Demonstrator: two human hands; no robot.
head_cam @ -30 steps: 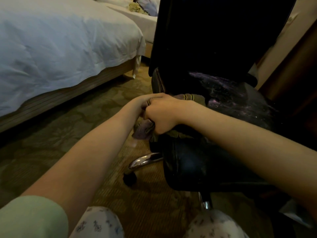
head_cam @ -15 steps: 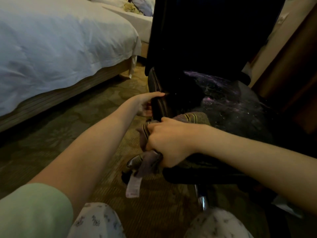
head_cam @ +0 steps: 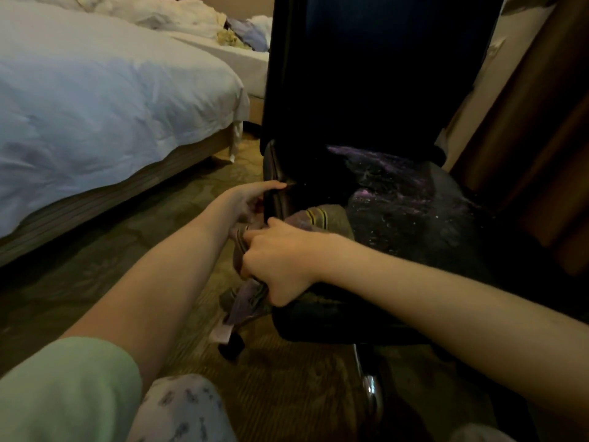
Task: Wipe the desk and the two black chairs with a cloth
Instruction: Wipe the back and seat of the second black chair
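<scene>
Right hand: we see the right hand (head_cam: 280,263) at the front left corner of the seat, knuckles up, forearm reaching in from the lower right.
Right fingers: its fingers (head_cam: 255,235) are clenched around a bunched cloth (head_cam: 322,217) and press it against the seat edge.
Cloth: greyish purple with a few stripes. One part lies on the seat just beyond these fingers, another hangs out below them, and a pale tag (head_cam: 221,334) dangles at its lowest end.
Left hand: the left hand (head_cam: 247,199) is just beyond the right fingers, almost touching the cloth. It holds the side edge of the seat, thumb stretched along the top. The other left fingers curl in at the side, and we cannot tell how far they reach underneath.
Black chair: the black chair (head_cam: 414,224) fills the space past both sets of fingers. Its seat is worn and speckled with pale flecks, and its tall backrest (head_cam: 366,74) rises upright behind.
Chair base: below the right fingers we see a dark caster (head_cam: 231,346) and a chrome leg (head_cam: 371,390).
Floor: patterned carpet (head_cam: 127,224) spreads under and to the left of the fingers.
Bed: a bed (head_cam: 95,90) with white linen stands well apart, left of the left fingers.
Clothing: a pale green sleeve (head_cam: 63,393) covers the upper left arm.
</scene>
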